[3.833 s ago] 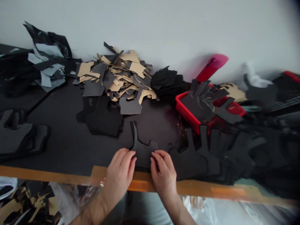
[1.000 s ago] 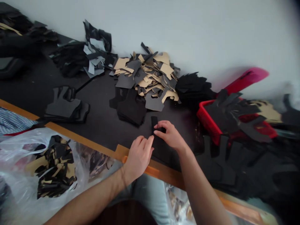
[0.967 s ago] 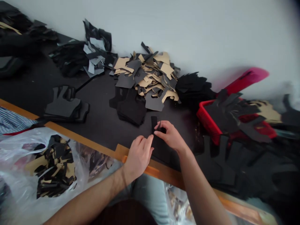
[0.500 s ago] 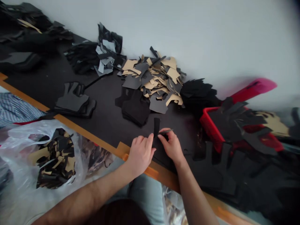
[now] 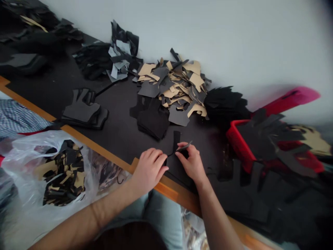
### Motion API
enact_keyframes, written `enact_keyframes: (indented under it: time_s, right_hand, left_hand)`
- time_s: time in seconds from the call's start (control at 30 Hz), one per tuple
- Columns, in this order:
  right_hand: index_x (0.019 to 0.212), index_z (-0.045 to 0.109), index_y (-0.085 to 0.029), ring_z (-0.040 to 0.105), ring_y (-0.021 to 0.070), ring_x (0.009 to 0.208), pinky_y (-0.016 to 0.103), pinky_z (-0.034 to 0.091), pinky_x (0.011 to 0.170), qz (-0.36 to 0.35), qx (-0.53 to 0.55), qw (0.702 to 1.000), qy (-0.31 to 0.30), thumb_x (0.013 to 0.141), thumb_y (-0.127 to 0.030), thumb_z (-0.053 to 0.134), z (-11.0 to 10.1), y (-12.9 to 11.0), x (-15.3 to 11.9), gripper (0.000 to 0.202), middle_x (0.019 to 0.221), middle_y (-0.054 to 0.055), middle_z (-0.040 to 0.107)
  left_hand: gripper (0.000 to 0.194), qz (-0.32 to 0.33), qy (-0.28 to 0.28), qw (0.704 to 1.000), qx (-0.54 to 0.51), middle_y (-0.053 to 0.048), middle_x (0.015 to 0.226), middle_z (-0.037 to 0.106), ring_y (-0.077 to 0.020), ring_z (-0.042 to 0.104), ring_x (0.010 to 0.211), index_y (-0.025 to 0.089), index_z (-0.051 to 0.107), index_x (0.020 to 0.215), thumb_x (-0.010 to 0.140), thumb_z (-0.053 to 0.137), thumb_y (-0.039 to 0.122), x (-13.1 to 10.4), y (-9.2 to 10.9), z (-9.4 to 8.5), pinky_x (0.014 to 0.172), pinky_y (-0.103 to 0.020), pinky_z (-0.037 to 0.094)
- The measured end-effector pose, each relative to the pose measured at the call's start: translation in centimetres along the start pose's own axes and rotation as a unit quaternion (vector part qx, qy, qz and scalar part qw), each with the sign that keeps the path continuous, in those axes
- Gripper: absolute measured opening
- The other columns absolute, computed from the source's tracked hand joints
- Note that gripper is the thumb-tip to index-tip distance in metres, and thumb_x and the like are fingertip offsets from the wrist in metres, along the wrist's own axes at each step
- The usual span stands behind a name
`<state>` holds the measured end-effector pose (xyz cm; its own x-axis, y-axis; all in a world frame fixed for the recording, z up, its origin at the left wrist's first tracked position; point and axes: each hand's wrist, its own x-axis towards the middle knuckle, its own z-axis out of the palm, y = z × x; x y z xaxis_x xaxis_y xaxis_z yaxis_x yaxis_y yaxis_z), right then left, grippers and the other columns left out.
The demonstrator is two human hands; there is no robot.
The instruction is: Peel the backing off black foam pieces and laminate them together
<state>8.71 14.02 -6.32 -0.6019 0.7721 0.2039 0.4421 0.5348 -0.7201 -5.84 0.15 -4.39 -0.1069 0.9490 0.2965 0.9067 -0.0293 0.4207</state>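
My left hand (image 5: 152, 167) is at the front edge of the dark tabletop, fingers and thumb closed on the end of a thin black strip. My right hand (image 5: 191, 161) pinches a flat dark grey piece (image 5: 185, 146) between thumb and fingers. A short black band (image 5: 176, 139) lies just beyond the hands. Whether the strip, band and grey piece are joined is hard to see. Beyond them lies a stack of black cut pieces (image 5: 153, 121). Behind that is a heap of tan and dark grey cutouts (image 5: 179, 86).
Glove-shaped grey cutouts (image 5: 82, 111) are stacked at the left. A red basket (image 5: 240, 146) holding dark pieces stands at the right, with more dark cutouts (image 5: 249, 187) in front. A plastic bag (image 5: 23, 173) of scraps hangs below the orange table edge (image 5: 99, 149).
My left hand has moved a little left, away from my right hand, and a thin black strip now shows between them. The right hand still pinches the dark grey piece.
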Motion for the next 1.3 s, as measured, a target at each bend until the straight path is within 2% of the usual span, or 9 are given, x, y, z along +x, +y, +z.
enact_keyframes:
  time_s: [0.2,0.5,0.6,0.7,0.87,0.97,1.13,1.3]
  right_hand:
    - [0.105,0.058,-0.023,0.059,0.0202,0.095,0.039,0.036,0.091,-0.007,-0.012,1.0,-0.002,0.081,-0.023,0.062,0.1,-0.3,0.0,0.024,0.095,0.002,0.065]
    - [0.101,0.058,-0.021,0.059,0.0204,0.094,0.038,0.037,0.086,-0.061,-0.074,0.995,0.021,0.081,-0.022,0.064,0.3,-0.5,-0.1,0.021,0.095,0.002,0.066]
    - [0.099,0.058,-0.02,0.058,0.0204,0.093,0.038,0.039,0.083,-0.098,-0.099,0.99,0.031,0.082,-0.02,0.062,0.3,-0.7,-0.2,0.017,0.093,0.003,0.066]
    - [0.094,0.058,-0.019,0.057,0.0201,0.091,0.038,0.041,0.083,-0.115,-0.109,0.987,0.037,0.083,-0.018,0.06,0.4,-1.0,-0.3,0.012,0.09,0.004,0.065]
    - [0.089,0.06,-0.018,0.057,0.0171,0.098,0.034,0.046,0.088,-0.08,-0.001,0.995,0.059,0.083,-0.016,0.06,0.3,-1.4,0.1,0.006,0.102,0.008,0.058]
    - [0.088,0.062,-0.018,0.057,0.0154,0.095,0.031,0.047,0.086,-0.059,0.037,0.996,0.057,0.083,-0.016,0.06,-0.1,-1.7,0.9,0.006,0.099,0.006,0.059]
    - [0.086,0.064,-0.019,0.057,0.0158,0.093,0.03,0.048,0.083,-0.033,0.055,0.996,0.059,0.084,-0.018,0.059,-0.6,-1.9,2.3,0.006,0.099,0.006,0.059]
    - [0.084,0.064,-0.018,0.057,0.0171,0.089,0.031,0.049,0.075,-0.006,0.058,0.996,0.066,0.082,-0.022,0.059,0.0,-1.0,3.0,0.006,0.101,0.008,0.057]
  left_hand:
    - [0.024,0.035,0.0,0.999,-0.03,-0.008,0.119,0.056,-0.0251,0.042,0.114,0.013,0.052,0.113,0.092,0.048,0.024,-0.5,-0.1,1.3,0.093,-0.041,0.038]
    - [0.025,0.03,-0.04,0.999,0.009,-0.008,0.111,0.057,-0.0289,0.045,0.11,0.015,0.055,0.108,0.09,0.052,0.032,0.0,0.4,1.0,0.086,-0.045,0.04]
    - [0.024,0.042,-0.033,0.998,0.017,-0.009,0.107,0.056,-0.0302,0.046,0.108,0.016,0.056,0.105,0.089,0.054,0.033,0.5,0.6,1.4,0.086,-0.046,0.041]
    - [0.016,0.068,-0.015,0.998,0.004,-0.011,0.11,0.055,-0.0285,0.047,0.11,0.013,0.056,0.096,0.088,0.054,0.026,0.9,0.6,2.0,0.089,-0.043,0.041]
    - [0.009,0.094,-0.013,0.995,-0.011,-0.012,0.114,0.056,-0.0266,0.048,0.113,0.011,0.054,0.089,0.087,0.055,0.019,1.4,0.4,2.3,0.093,-0.041,0.041]
    - [0.009,0.097,-0.019,0.995,-0.011,-0.011,0.117,0.056,-0.0267,0.047,0.114,0.012,0.053,0.09,0.087,0.055,0.02,1.4,0.2,2.2,0.093,-0.041,0.041]
    - [0.011,0.1,-0.017,0.995,-0.011,-0.01,0.121,0.056,-0.0266,0.047,0.115,0.013,0.053,0.093,0.087,0.056,0.021,1.3,0.1,2.3,0.093,-0.041,0.04]
    - [0.01,0.095,-0.024,0.995,-0.011,-0.009,0.122,0.055,-0.0264,0.047,0.116,0.015,0.053,0.093,0.087,0.056,0.023,1.3,0.1,2.2,0.092,-0.041,0.041]
